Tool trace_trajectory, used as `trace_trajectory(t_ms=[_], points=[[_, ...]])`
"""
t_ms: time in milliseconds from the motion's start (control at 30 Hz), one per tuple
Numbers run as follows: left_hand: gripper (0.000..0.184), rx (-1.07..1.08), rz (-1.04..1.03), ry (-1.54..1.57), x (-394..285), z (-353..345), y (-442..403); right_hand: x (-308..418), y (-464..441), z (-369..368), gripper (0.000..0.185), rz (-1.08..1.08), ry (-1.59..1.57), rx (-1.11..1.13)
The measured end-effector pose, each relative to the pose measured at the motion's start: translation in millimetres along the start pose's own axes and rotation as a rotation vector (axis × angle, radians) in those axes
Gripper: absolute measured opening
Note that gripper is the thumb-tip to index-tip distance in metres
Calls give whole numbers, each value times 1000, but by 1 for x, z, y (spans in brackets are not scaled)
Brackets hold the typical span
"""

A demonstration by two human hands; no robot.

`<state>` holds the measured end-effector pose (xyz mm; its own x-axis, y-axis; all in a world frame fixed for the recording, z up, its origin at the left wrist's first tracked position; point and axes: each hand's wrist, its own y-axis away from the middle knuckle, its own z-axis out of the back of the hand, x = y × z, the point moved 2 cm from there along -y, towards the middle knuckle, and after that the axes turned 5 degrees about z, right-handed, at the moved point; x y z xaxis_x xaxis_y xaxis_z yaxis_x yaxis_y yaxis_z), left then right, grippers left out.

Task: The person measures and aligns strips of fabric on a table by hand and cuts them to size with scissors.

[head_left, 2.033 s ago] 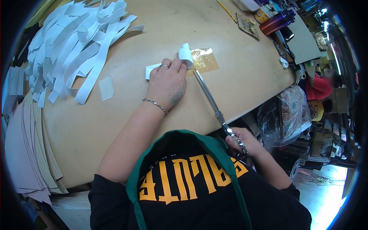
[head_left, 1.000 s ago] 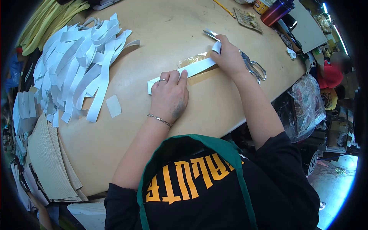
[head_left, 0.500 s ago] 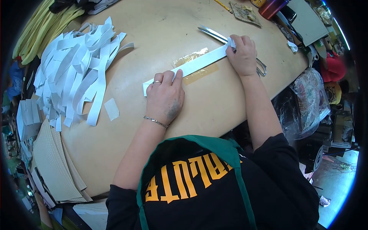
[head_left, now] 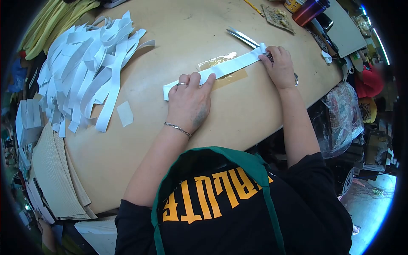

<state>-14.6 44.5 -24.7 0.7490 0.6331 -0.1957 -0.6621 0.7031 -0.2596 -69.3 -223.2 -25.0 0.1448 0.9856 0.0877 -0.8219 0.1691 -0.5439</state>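
A flat white strip (head_left: 236, 65) lies slantwise on the table, over pieces of brownish clear tape (head_left: 231, 79). My left hand (head_left: 189, 100) grips and presses down its left part, with bent fingers on top and a ring and bracelet showing. The strip's far right end curls up slightly. Just beside that end, my right hand (head_left: 279, 68) is closed over the scissors (head_left: 243, 37). Their blades point up and left, beyond the strip. Most of the scissors' handle is hidden under my right palm, with a bit of one loop showing.
A heap of white strips (head_left: 85, 68) covers the table's left side, near a small pale patch (head_left: 125, 114). Beige sheets (head_left: 57, 174) lie at lower left, yellow strips (head_left: 55, 25) behind. A pencil (head_left: 253, 7), a stained pad (head_left: 277, 18) and a metallic bottle (head_left: 310, 12) stand or lie at the back.
My right hand has let go of the strip's right end and closed over the scissors' handle. My left hand stays on the strip. The whole view has shifted slightly.
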Motion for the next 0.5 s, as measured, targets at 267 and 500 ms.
trace_trajectory(t_ms=[267, 500], points=[[40, -21, 0, -3, 0, -3, 2, 7, 3, 17, 32, -49, -28, 122], [40, -3, 2, 2, 0, -4, 1, -13, 24, 35, 28, -137, 81, 196]])
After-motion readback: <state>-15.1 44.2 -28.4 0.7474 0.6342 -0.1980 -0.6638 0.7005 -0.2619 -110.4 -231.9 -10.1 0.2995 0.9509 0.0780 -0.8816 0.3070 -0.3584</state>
